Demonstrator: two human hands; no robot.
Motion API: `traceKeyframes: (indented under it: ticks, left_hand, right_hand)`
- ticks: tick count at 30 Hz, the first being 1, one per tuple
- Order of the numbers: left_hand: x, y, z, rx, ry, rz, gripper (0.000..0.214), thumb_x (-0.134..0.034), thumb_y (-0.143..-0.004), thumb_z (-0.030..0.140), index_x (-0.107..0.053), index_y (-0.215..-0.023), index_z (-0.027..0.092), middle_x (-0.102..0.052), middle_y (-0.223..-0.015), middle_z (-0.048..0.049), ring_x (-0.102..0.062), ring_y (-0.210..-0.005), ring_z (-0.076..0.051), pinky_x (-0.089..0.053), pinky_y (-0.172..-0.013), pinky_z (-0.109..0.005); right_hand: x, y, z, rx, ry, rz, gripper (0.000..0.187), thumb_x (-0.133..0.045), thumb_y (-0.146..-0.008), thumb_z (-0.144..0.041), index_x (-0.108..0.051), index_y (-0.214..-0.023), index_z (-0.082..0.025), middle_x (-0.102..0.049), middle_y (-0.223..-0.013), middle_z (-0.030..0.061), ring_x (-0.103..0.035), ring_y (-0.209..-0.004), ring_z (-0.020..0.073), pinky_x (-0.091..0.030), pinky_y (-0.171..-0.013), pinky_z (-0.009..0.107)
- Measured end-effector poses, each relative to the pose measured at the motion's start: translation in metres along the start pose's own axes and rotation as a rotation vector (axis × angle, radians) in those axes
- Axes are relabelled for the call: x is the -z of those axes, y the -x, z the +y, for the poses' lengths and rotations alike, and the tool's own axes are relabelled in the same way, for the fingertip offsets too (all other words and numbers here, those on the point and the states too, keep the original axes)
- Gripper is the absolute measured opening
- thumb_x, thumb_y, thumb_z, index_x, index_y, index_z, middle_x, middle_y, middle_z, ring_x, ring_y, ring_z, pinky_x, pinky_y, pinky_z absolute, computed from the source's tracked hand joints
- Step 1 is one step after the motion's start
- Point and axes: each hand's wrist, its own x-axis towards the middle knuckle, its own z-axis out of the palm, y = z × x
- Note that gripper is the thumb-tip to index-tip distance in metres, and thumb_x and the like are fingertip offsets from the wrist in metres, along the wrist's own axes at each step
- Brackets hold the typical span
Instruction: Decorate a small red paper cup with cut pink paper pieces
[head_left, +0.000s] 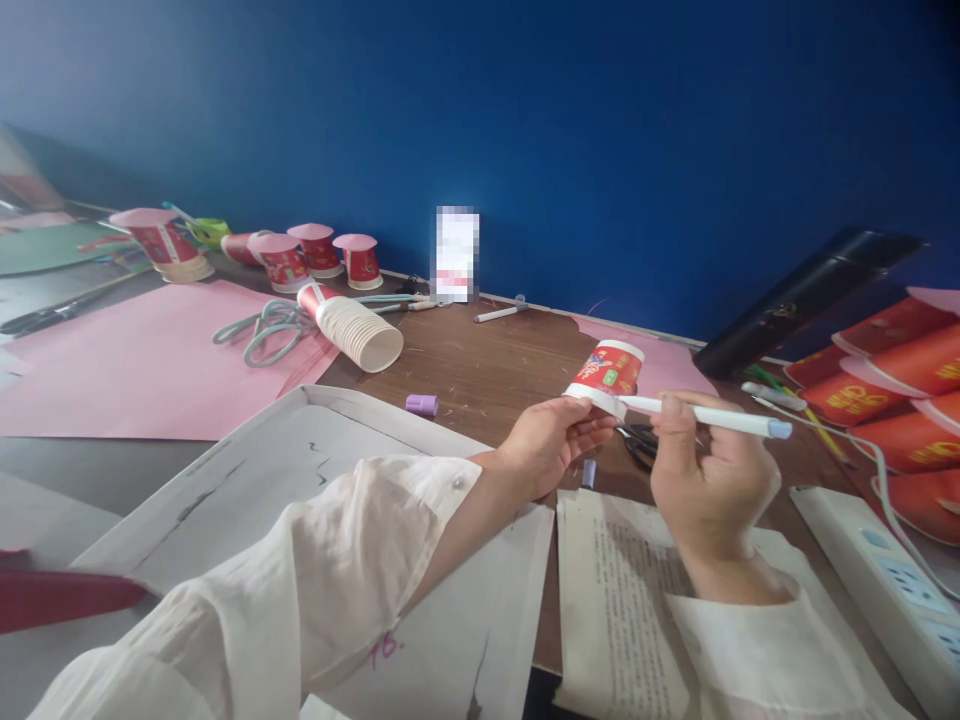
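Note:
My left hand [551, 440] grips a red paper cup [609, 368] by its white lower rim, holding it tilted and upside down above the table. In my right hand [709, 480] is a white marker [720, 415] with a pale blue end. Its tip meets, or almost meets, the cup near the rim. Black scissors [639, 445] lie partly hidden behind my hands. A small blue-grey cap [589, 474] rests on the table under them, and a purple cap [421, 405] lies to the left.
A stack of paper cups [360, 330] lies beside a coiled cable [266, 330]. Red cups with pink tops [360, 262] stand at the back left. A lit phone [457, 255] leans on the blue wall. A power strip [885, 580] and red cylinders [915, 400] are at right.

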Motion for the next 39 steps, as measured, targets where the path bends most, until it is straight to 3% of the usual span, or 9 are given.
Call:
traceKeyframes:
  ticks: [39]
  left_hand:
    - [-0.0026, 0.002, 0.0047, 0.021, 0.003, 0.027, 0.02, -0.05, -0.094, 0.007, -0.067, -0.084, 0.006, -0.07, -0.077, -0.0107, -0.069, -0.072, -0.013, -0.055, -0.083, -0.026]
  right_hand:
    - [0.0021, -0.0007, -0.0034, 0.012, -0.049, -0.031, 0.03, -0.056, -0.097, -0.041, -0.074, -0.089, -0.019, -0.072, -0.069, 0.0042, -0.069, -0.067, 0.0191, -0.052, -0.067, 0.03]
